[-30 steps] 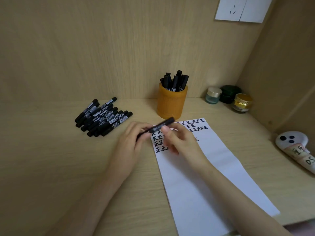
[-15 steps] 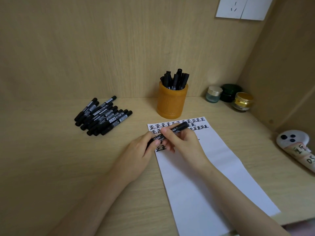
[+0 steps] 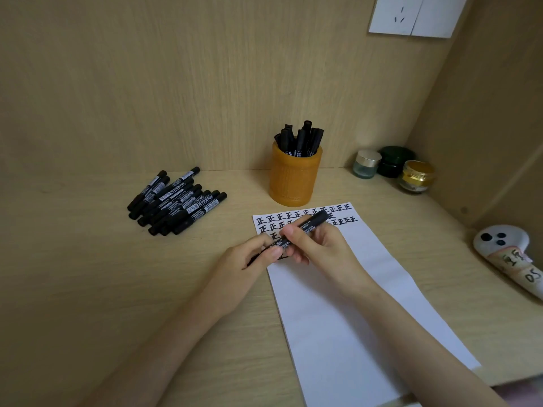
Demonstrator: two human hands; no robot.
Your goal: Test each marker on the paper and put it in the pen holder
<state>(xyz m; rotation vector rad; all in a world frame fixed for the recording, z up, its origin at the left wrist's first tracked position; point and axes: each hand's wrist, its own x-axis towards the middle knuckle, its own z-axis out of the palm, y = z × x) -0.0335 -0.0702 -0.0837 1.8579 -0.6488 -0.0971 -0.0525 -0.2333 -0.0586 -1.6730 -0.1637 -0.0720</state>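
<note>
A light wooden desk [image 3: 88,289] fills the view, closed in by wooden walls at the far side and on the right. A long sheet of white paper [image 3: 352,304] lies on it, running from the near edge toward the middle, with rows of black characters written along its far end. Just beyond that far end stands an orange pen holder [image 3: 293,177], upright and already carrying several black markers. To the far left, well apart from the paper, a pile of black markers [image 3: 176,201] lies flat on the desk.

Both hands meet over the written part of the sheet. The right hand [image 3: 320,248] pinches one black marker [image 3: 311,223] around its middle, the far end tilted up toward the holder. The left hand [image 3: 249,259] closes its fingertips on the marker's near end (whether the cap is on or off there cannot be told).
</note>
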